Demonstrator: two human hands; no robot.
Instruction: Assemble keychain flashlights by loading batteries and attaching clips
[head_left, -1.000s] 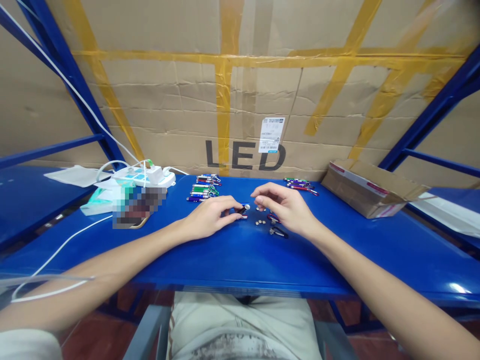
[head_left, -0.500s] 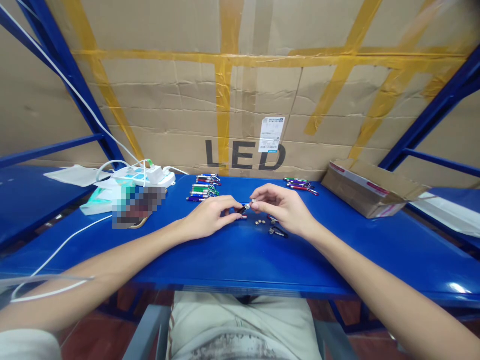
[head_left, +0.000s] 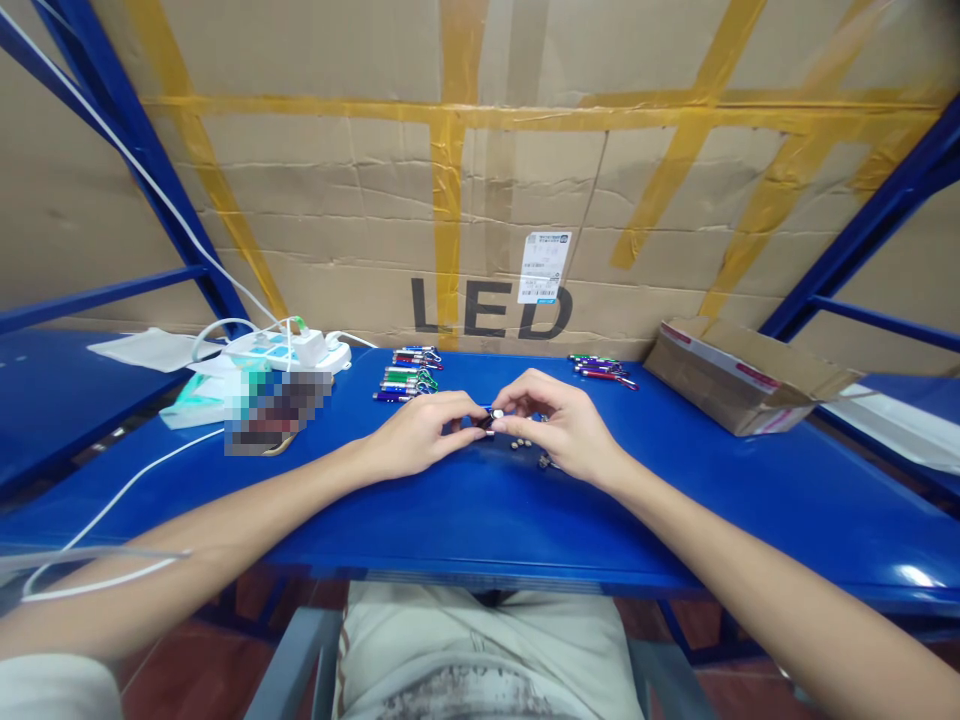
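Note:
Near the middle of the blue table (head_left: 450,520), my left hand (head_left: 420,435) pinches the small dark tube of a keychain flashlight (head_left: 486,424) between thumb and fingers. My right hand (head_left: 568,428) has its thumb and fingertips closed on a small silver button cell (head_left: 498,413), right at the end of that tube. Whether the cell is inside the tube I cannot tell. Several loose button cells (head_left: 520,443) lie below my right fingers. A small metal end cap with a clip (head_left: 545,461) is partly hidden under my right hand.
Flashlights in several colours lie in a left row (head_left: 409,375) and a right group (head_left: 600,370). An open cardboard box (head_left: 720,385) stands at right. A power strip (head_left: 300,352), a blurred phone (head_left: 277,415) and white cables are at left. A large carton (head_left: 360,220) stands behind.
My right hand has moved left and slightly down, bringing the button cell to the tube's end. It now covers more of the clipped caps. My left hand has stayed nearly still.

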